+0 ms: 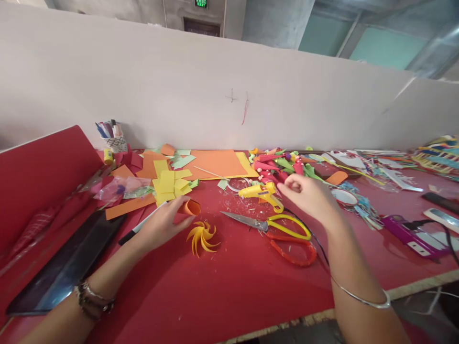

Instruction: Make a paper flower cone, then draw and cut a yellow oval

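My left hand [163,224] is closed around a small rolled tube of orange paper [192,208], its round end facing out. Just below the tube, a yellow paper flower with curled petals [202,237] rests on the red table. My right hand [304,193] is raised with fingers curled and pinched together; whether anything is between them is hidden. Beside those fingers lies a yellow glue gun [263,192] with a black cord. Between my hands and nearer to me are scissors [267,224] with yellow and red handles, blades pointing left.
Yellow paper strips [167,184] and orange sheets [218,162] lie toward the back. Red and green paper cones [278,165] are heaped behind the glue gun. A dark tablet [68,263] sits at left, a purple power strip [412,236] at right. A pen cup [115,142] stands by the wall.
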A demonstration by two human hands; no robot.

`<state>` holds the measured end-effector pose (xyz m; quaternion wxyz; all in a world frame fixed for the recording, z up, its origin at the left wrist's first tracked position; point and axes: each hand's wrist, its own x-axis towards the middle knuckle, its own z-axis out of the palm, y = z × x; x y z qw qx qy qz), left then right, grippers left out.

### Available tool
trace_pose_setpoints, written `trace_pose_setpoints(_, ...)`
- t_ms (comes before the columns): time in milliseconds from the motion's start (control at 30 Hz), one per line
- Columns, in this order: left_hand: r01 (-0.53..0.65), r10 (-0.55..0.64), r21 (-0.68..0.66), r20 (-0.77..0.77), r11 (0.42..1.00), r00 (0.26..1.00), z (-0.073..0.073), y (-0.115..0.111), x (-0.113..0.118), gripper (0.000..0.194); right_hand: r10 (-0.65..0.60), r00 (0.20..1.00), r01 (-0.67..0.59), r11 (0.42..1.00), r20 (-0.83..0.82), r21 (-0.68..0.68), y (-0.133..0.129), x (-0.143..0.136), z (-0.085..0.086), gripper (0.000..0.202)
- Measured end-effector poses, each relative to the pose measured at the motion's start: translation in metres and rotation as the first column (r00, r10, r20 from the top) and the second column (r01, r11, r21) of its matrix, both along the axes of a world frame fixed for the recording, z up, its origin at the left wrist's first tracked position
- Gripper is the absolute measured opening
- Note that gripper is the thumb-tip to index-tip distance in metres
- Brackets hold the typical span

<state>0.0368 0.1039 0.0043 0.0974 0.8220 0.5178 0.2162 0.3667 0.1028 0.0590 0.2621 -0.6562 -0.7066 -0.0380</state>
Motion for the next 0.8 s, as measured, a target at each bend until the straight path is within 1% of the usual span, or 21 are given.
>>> trace_pose_setpoints(33, -0.019, 0.019, -0.006, 0.032, 1.000, 0.999, -0.001, -0.001, -0.001, 0.033, 0.054, 0.998, -0.050, 0.994, 0.039, -0.093, 0.005, 0.006, -0.007, 0.024)
trace_pose_setpoints(100, -0.068, 0.069, -0.014, 0.127, 0.998, 0.989, -0.003, -0.004, -0.002, 0.036, 0.193, 0.978, -0.172, 0.963, 0.084, -0.208, 0.015, 0.015, -0.024, 0.021)
trace_pose_setpoints(167, -0.115, 0.116, -0.018, 0.189, 0.993, 0.975, -0.005, -0.007, -0.003, 0.037, 0.296, 0.953, -0.269, 0.920, 0.058, -0.285, 0.024, 0.019, -0.040, 0.012)
trace_pose_setpoints(233, -0.154, 0.150, 0.006, 0.182, 0.988, 0.972, -0.006, -0.009, -0.003, 0.036, 0.349, 0.937, -0.333, 0.888, -0.006, -0.317, 0.030, 0.019, -0.050, 0.009)
trace_pose_setpoints(267, -0.171, 0.164, 0.027, 0.167, 0.985, 0.972, -0.006, -0.009, -0.004, 0.034, 0.368, 0.929, -0.361, 0.880, -0.038, -0.309, 0.031, 0.019, -0.051, 0.012)
trace_pose_setpoints(333, -0.211, 0.198, 0.077, 0.150, 0.974, 0.969, -0.006, -0.010, -0.004, 0.031, 0.379, 0.922, -0.387, 0.890, -0.083, -0.241, 0.032, 0.016, -0.049, 0.021)
trace_pose_setpoints(400, -0.223, 0.205, 0.112, 0.156, 0.968, 0.966, -0.006, -0.011, -0.003, 0.026, 0.347, 0.931, -0.361, 0.922, -0.114, -0.138, 0.030, 0.011, -0.043, 0.029)
trace_pose_setpoints(433, -0.217, 0.196, 0.122, 0.167, 0.968, 0.966, -0.007, -0.011, -0.003, 0.025, 0.317, 0.940, -0.330, 0.939, -0.128, -0.094, 0.029, 0.008, -0.041, 0.028)
trace_pose_setpoints(533, -0.165, 0.137, 0.129, 0.206, 0.978, 0.969, -0.009, -0.012, -0.001, 0.024, 0.222, 0.961, -0.223, 0.975, -0.164, 0.014, 0.022, -0.007, -0.035, 0.023)
trace_pose_setpoints(600, -0.134, 0.104, 0.123, 0.226, 0.983, 0.969, -0.010, -0.012, 0.000, 0.025, 0.183, 0.966, -0.169, 0.981, -0.180, 0.090, 0.016, -0.021, -0.034, 0.025)
trace_pose_setpoints(700, -0.091, 0.065, 0.100, 0.233, 0.991, 0.970, -0.010, -0.014, 0.002, 0.021, 0.203, 0.958, -0.177, 0.974, -0.204, 0.139, 0.003, -0.044, -0.031, 0.027)
trace_pose_setpoints(800, -0.045, 0.021, 0.116, 0.199, 0.992, 0.980, -0.008, -0.015, 0.005, 0.014, 0.257, 0.933, -0.225, 0.963, -0.253, 0.147, -0.011, -0.065, -0.027, 0.027)
